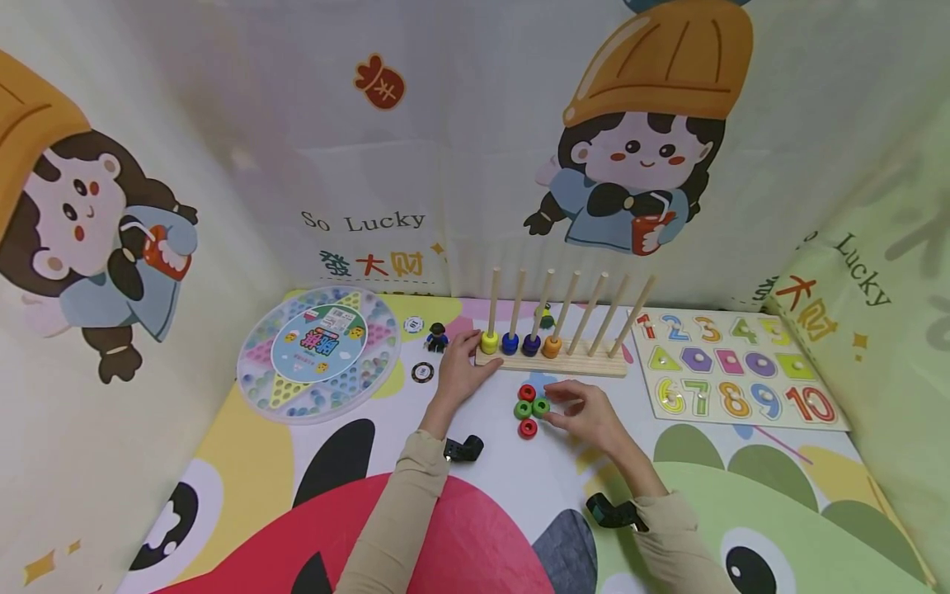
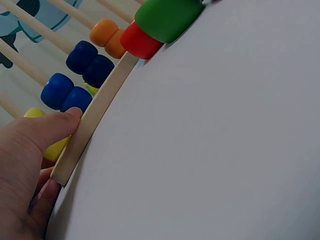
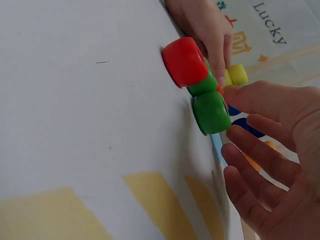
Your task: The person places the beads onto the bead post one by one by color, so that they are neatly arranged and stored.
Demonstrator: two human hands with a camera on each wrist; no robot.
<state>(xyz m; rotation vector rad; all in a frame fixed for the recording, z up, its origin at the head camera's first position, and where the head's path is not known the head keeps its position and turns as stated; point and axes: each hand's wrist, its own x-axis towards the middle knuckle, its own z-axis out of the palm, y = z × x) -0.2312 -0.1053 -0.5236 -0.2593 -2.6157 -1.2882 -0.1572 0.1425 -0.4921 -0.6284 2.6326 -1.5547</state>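
Note:
My left hand (image 1: 462, 371) grips the left end of a wooden peg stand (image 1: 586, 364), its thumb over the base beside the yellow beads (image 1: 489, 342). Blue beads (image 1: 509, 343), dark blue beads (image 1: 530, 345) and orange beads (image 1: 552, 346) sit on the neighbouring pegs; the other three pegs are bare. In front of the stand lie two green beads (image 1: 541, 405) and two red beads (image 1: 528, 428), close together. My right hand (image 1: 586, 412) is at the right-hand green bead, thumb and forefinger spread around it; in the right wrist view (image 3: 280, 150) the other fingers are loosely extended.
A round marble board game (image 1: 252, 363) lies to the left. Near it are a toy figure (image 1: 436, 337) and two round chips (image 1: 422, 373). A number and shape puzzle board (image 1: 712, 410) lies to the right. A small green toy (image 1: 547, 316) stands behind the pegs, before a cloth backdrop.

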